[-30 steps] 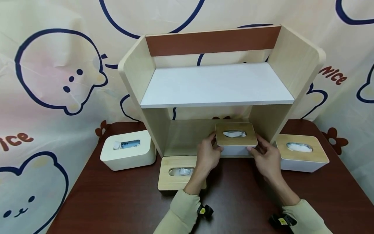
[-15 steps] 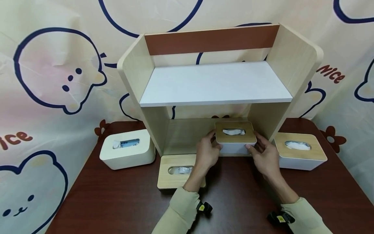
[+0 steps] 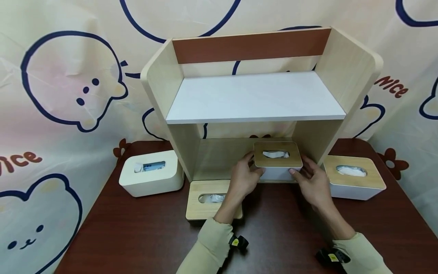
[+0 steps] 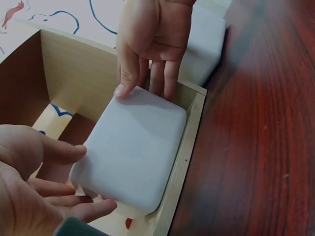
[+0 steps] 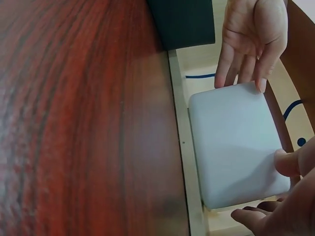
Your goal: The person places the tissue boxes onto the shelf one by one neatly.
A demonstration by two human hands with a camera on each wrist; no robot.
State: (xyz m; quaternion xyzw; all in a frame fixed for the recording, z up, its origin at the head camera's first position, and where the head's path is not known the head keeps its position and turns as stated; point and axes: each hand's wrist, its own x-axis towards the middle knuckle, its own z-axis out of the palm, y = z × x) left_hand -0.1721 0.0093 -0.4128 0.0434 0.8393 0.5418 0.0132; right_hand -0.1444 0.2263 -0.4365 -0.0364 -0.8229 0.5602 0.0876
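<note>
A white tissue box with a wood-look lid (image 3: 278,154) sits at the right of the shelf unit's lower compartment, tissue showing in its oval slot. My left hand (image 3: 243,177) holds its left side, thumb at the front corner. Opposite, my right hand (image 3: 312,184) grips the right side with its thumb on the front face. Both wrist views show the box's smooth white front (image 4: 135,147) between the two hands, close to the compartment's front edge (image 5: 186,157). The fingers behind the sides are partly hidden.
The shelf unit's white upper board (image 3: 256,97) spans above the hands. An all-white tissue box (image 3: 152,173) stands left of the unit, another wood-lidded one (image 3: 354,179) at its right. A dark-sided box with a pale lid (image 3: 207,211) lies in front, partly under the left forearm.
Both hands keep their hold on the tissue box, which stays in about the same spot. Only a slight shift of the whole head view shows.
</note>
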